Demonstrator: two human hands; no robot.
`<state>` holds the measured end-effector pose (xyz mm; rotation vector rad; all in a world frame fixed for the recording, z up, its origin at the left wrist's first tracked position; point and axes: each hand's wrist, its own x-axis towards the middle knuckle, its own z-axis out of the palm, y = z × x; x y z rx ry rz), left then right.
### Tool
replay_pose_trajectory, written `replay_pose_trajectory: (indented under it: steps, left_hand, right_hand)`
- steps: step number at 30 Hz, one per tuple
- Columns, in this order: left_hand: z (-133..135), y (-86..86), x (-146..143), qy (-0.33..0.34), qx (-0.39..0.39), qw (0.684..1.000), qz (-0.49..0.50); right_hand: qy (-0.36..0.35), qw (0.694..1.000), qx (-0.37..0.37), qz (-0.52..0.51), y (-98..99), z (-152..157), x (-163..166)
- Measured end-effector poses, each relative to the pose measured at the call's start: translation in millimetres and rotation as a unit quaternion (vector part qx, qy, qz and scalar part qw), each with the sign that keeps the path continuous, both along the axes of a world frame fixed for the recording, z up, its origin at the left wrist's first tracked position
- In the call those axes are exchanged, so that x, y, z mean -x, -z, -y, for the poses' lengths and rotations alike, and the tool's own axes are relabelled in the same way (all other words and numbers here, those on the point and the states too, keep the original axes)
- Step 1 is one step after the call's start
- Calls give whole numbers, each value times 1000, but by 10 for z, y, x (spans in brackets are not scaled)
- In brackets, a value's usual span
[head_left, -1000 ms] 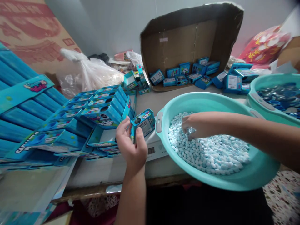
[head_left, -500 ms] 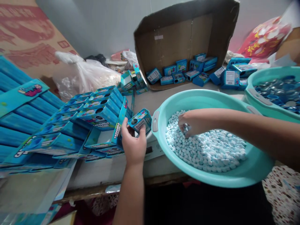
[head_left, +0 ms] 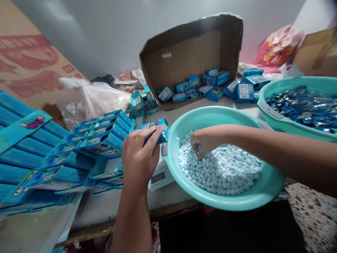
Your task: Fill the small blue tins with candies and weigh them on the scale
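My left hand [head_left: 140,153] grips a small blue candy box [head_left: 155,125], its fingers over the top and one end turned towards the basin. Inside the turquoise basin [head_left: 223,203], my right hand [head_left: 201,142] curls its fingers round some candies at the left part of the heap. Pale blue and white candies [head_left: 231,172] cover the basin's bottom. Below the held box, a white digital scale [head_left: 161,177] shows its display, partly hidden by the basin and my left hand. To the left, blue candy boxes [head_left: 104,142] stand in rows in display trays.
A cardboard box [head_left: 189,45] on its side holds several blue boxes at the back. A second turquoise basin [head_left: 292,124] with dark blue and silvery round pieces stands at right. A clear plastic bag [head_left: 97,98] sits behind the trays. A red bag [head_left: 279,45] lies back right.
My left hand has turned over and tilted the candy box, uncovering the scale's display. My right hand stays among the candies, fingers more closed. The view has shifted.
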<state>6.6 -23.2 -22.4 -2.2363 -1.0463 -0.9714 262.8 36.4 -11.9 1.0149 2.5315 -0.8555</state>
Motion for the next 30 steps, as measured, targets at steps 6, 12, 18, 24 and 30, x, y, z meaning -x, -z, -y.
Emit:
replay_pose_trajectory:
  steps: [6,12,18,24,30]
  left_hand:
    - [124,306,-67,-81,80,958,262]
    - [100,635,0,-73,205,844,491]
    - [153,716,32,-60,184,833,519]
    - [268,573,-110,-28,-83,887,454]
    - [287,555,-21,-97,-77,860,496]
  right_hand:
    - [2,1000,-2,-2,13,-7,-5]
    - [6,1000,1,7,-11,7,-2]
    - [11,1000,-12,-5,86,-30,-6]
    - [9,1000,-13,-11,76,-33,-23]
    - [23,1000,-18,12,68,-25,23]
